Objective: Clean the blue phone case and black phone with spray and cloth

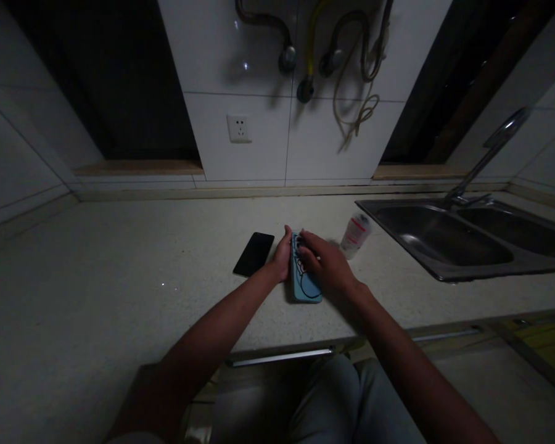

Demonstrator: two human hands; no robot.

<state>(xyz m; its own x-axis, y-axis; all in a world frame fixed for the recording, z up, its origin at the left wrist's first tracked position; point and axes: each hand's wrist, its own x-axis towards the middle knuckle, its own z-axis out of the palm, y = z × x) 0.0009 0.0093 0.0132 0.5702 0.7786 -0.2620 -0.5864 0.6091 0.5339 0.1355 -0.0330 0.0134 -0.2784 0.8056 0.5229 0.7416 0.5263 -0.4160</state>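
Note:
A blue phone [303,282] with a cartoon case lies back-up on the pale countertop [120,265]. My left hand [282,256] grips its left edge, thumb up near the top corner. My right hand [326,264] lies over its right side, fingers curled onto the upper part of the case. A second, black phone [254,253] lies flat just left of my left hand, untouched.
A small white bottle with a red label [355,234] stands to the right of my hands. Beyond it a steel double sink [462,237] with a tap [488,154] is set in the counter. A wall socket [239,128] and hanging hoses [351,68] are on the tiled wall behind.

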